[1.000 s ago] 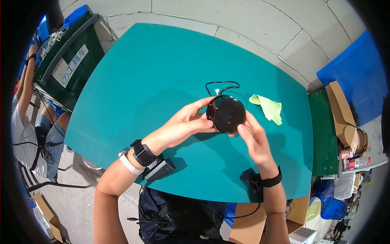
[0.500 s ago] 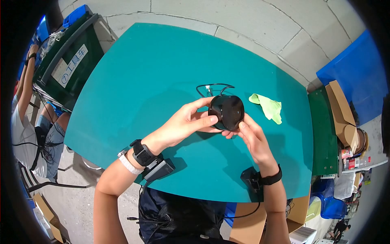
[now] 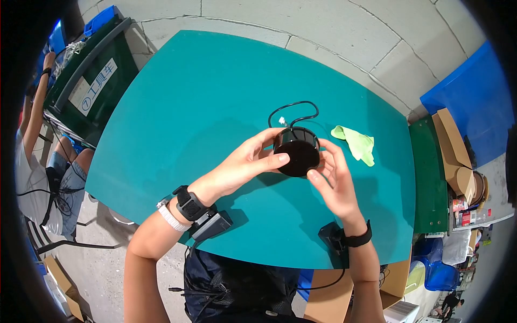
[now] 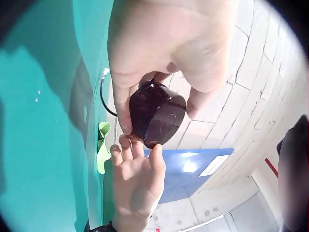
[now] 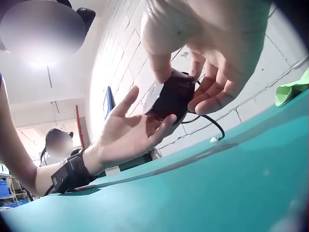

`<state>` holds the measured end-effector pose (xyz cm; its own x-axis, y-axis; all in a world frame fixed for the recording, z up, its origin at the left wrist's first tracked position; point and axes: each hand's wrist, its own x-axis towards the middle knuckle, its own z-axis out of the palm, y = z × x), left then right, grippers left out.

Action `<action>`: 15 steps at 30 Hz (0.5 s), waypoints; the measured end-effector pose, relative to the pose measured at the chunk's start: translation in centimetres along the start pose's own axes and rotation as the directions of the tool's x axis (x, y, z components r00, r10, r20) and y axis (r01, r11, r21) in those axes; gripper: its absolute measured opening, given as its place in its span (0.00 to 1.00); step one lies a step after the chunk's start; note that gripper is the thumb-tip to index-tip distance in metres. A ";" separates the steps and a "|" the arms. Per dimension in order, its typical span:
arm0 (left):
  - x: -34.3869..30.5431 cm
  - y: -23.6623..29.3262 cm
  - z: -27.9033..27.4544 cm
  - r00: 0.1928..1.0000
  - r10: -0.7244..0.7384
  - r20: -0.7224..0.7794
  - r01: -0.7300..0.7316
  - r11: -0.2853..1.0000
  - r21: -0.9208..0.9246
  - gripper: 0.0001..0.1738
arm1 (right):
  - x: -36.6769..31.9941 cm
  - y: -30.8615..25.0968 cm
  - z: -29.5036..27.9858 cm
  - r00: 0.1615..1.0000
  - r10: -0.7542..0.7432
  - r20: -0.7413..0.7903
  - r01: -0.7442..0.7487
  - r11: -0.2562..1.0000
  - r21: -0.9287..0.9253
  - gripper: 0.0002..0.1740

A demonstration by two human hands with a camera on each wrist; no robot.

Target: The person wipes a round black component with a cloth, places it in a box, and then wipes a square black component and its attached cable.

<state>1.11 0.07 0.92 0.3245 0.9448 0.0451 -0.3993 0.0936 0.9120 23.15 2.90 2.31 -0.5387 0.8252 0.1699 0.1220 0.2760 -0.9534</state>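
Between my hands I hold a glossy black short cylinder [image 3: 297, 156] with a flat round face, raised over the green table [image 3: 177, 107]. A black cable [image 3: 315, 110] runs from its far side to a small white connector [image 3: 282, 121]. My left hand [image 3: 249, 161] holds it from the left, its thumb overlapping the round face in the head view. From the right, my right hand [image 3: 336, 180] pinches it, thumb at the near rim and fingers curled at the side. In the right wrist view, the left hand's fingers lie beneath the cylinder [image 5: 176, 96].
A light green cloth [image 3: 355, 144] lies on the table to the right of my hands. Beyond the table runs a pale block wall [image 3: 242, 24]. At left stand a dark green bin [image 3: 89, 81] and a seated person [image 3: 46, 167]. Cardboard [image 3: 452, 151] stands at the right.
The cylinder has turned and tilted, its round face now towards me and its side showing at the top. The right fingers have shifted up along its right side. The cable has swung with it.
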 end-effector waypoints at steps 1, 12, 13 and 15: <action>0.0 0.1 0.0 1.000 0.006 -0.013 -0.005 0.998 0.055 0.37 | 0.0 0.2 0.0 0.998 -0.035 0.048 0.036 0.999 -0.035 0.32; -0.5 0.4 0.4 0.975 0.060 0.212 -0.077 0.994 0.072 0.33 | 0.0 0.3 -0.9 0.987 0.016 0.157 -0.011 0.999 -0.033 0.23; -0.4 0.3 0.5 0.972 0.093 0.215 -0.108 0.992 0.060 0.32 | -0.5 0.3 -1.0 0.976 0.115 0.185 -0.118 0.993 0.003 0.19; -0.3 0.3 0.4 0.974 0.115 0.198 -0.138 0.985 0.106 0.29 | -0.7 -0.2 -1.7 0.967 0.103 0.234 -0.082 0.992 -0.096 0.18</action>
<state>1.28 -0.28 1.35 0.4397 0.8684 0.2291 -0.3468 -0.0711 0.9352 24.88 3.09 2.83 -0.7035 0.7107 0.0080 0.2457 0.2537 -0.9356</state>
